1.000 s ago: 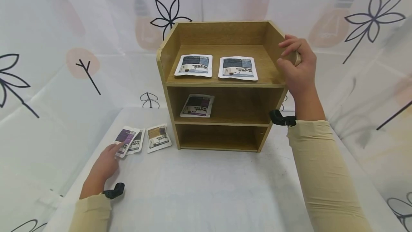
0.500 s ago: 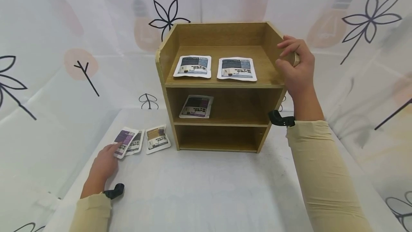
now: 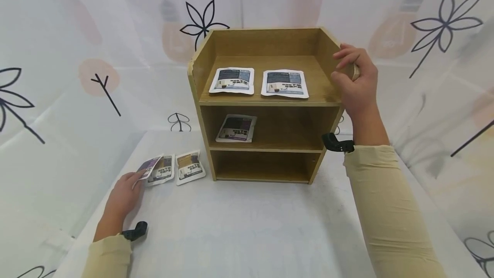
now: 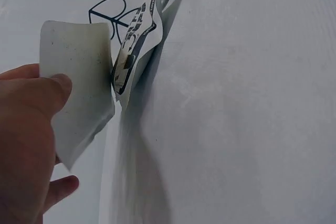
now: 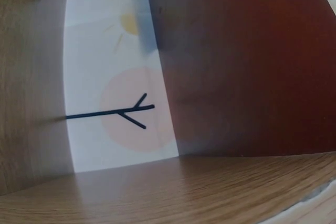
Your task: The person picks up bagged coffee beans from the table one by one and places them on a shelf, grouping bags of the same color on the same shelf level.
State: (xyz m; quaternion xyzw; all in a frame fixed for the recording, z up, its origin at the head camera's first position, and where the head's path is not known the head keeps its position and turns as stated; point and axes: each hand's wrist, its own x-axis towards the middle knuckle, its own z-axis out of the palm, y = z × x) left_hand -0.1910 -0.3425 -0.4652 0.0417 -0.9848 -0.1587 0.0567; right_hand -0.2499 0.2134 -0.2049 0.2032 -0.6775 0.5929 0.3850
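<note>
At the table's left, my left hand pinches the near end of a purple-and-white flat sachet. The left wrist view shows its plain white back tipped up, with my thumb pressed on it. Close beside it lies a second sachet, and a brown-labelled sachet sits further right. My right hand grips the right side panel of a small wooden shelf, fingers curled over its edge. The right wrist view shows the shelf's inside wood; the hand itself is out of sight there.
Two blue-labelled sachets lie side by side on the top board. On the middle board, a dark purple sachet rests at the left. A white patterned cloth hangs around the white table.
My left hand has taken hold of the purple sachet and tilted it up off the one beside it, uncovering more of that sachet. The right hand still grips the shelf.
</note>
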